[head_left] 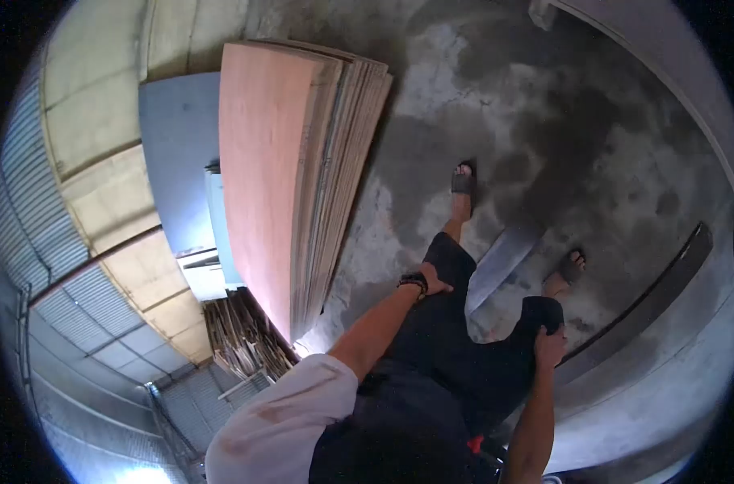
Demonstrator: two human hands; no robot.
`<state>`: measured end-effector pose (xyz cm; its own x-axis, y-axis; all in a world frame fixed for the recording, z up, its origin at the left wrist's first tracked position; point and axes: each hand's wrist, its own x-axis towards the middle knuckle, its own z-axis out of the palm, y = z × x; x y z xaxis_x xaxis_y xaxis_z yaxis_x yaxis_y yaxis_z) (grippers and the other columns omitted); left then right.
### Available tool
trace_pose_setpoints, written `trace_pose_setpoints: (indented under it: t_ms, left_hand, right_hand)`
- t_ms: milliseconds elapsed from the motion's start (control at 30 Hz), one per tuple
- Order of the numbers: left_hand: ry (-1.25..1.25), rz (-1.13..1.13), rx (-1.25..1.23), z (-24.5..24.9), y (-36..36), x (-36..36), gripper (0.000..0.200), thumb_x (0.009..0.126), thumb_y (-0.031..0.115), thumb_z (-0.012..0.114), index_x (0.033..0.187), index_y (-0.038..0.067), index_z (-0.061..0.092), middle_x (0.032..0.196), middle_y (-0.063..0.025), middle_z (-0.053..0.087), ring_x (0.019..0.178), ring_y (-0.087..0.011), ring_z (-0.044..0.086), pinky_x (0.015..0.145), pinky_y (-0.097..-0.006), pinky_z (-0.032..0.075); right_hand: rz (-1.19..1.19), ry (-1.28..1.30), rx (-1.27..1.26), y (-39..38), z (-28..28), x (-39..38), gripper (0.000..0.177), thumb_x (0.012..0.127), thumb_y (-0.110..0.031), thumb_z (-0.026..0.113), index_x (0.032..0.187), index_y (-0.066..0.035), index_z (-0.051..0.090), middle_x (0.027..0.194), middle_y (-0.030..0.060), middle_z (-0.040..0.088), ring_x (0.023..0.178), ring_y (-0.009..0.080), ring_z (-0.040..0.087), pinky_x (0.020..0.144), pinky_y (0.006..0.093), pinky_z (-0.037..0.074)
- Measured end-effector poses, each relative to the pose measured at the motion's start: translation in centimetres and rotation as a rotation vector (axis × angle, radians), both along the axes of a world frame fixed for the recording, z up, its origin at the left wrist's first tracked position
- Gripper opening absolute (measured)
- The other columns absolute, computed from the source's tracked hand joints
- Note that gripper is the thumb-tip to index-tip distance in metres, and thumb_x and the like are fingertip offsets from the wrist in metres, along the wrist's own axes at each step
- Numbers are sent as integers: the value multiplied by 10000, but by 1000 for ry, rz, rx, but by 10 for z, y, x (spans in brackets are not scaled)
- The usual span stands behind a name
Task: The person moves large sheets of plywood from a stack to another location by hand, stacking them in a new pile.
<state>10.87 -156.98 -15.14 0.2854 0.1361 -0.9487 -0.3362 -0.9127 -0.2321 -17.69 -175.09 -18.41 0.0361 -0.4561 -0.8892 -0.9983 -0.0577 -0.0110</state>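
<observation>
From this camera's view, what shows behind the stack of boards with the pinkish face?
Past the stack of boards, parts of a dark grey panel and a narrow pale blue panel show. Whatever the stack covers can't be seen.

Worn items, placed relative to the shorts (455,359). Shorts: black, loose, wide-legged, plain. Above the shorts: dark garment over the torso (383,436), near-black; its border with the shorts is hard to make out. Left of that garment: short white sleeve (282,411), loose, with faint brownish smudges. Beside the left leg of the shorts: dark wristband (414,282), chunky, possibly beaded. Below the shorts: open-toed sandals, left (463,184) and right (567,270), dark grey-brown, broad straps.
</observation>
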Motion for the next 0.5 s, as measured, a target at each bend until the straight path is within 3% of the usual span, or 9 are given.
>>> trace_pose_setpoints:
  t_ms: [67,133,233,300,433,500]
  left_hand:
    - [53,-47,20,-7,2,-11,904,541,564,605,1108,-96,360,1119,-250,401,997,-321,447,843,-357,367]
    - [104,-102,35,-29,11,-25,943,545,558,608,1150,-98,302,1143,-254,375,1000,-318,446,840,-361,370]
    - [-117,-80,-74,-51,33,-47,1016,563,560,596,1209,-88,156,1135,-260,381,997,-328,447,833,-357,378]
    - [-159,-62,29,-41,8,-48,1054,583,571,575,1226,-80,51,1108,-263,408,983,-335,458,827,-354,380]
    - [-143,41,108,-34,-4,-45,1038,599,568,566,1226,-84,58,1081,-259,434,993,-338,450,831,-352,376]
    - [-189,-52,30,-39,8,-46,1045,605,571,560,1229,-84,37,1071,-259,443,985,-344,455,826,-361,376]
  right_hand:
    - [-4,114,74,-4,11,2,555,708,-334,517,1175,-87,347,1021,226,456,925,366,468,772,427,383]
    - [-3,55,26,3,4,-17,556,715,-363,512,1154,-60,359,1012,223,457,890,364,485,730,431,407]
    - [-38,-11,-29,4,10,-15,557,724,-389,506,1135,-37,375,1018,218,454,867,362,498,697,437,428]
    - [-72,-14,-31,2,12,-16,550,725,-384,504,1137,-41,379,1034,216,449,879,364,495,706,438,425]
    - [-75,5,-40,15,7,-22,538,730,-366,499,1144,-47,372,1058,219,438,902,368,484,740,434,411]
    - [-85,-21,-64,21,5,-25,529,729,-358,499,1146,-56,373,1062,219,436,905,369,482,749,432,406]
